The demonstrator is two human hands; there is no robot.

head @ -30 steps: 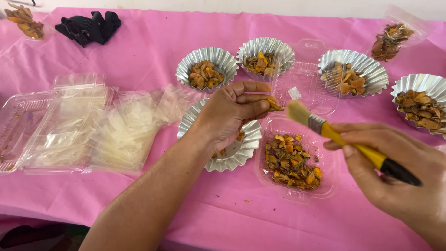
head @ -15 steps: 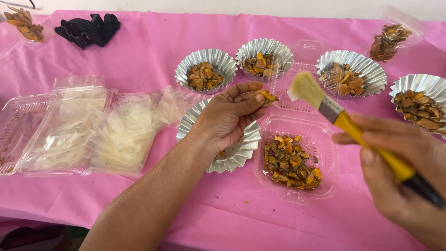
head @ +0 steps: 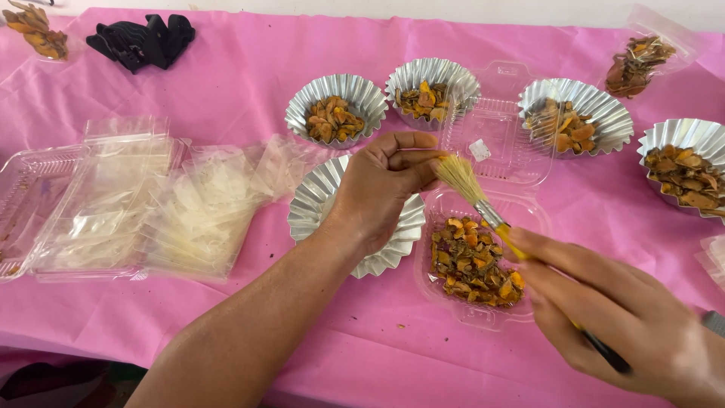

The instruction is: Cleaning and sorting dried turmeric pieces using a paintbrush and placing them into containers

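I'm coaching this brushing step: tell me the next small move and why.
Probably a short brush stroke across the piece pinched in the left hand. The brush in the right hand has its bristles at those fingertips, above the fluted foil cup, beside the clear tray of orange pieces.

Bright even light, soft shadows, slight blur lower right
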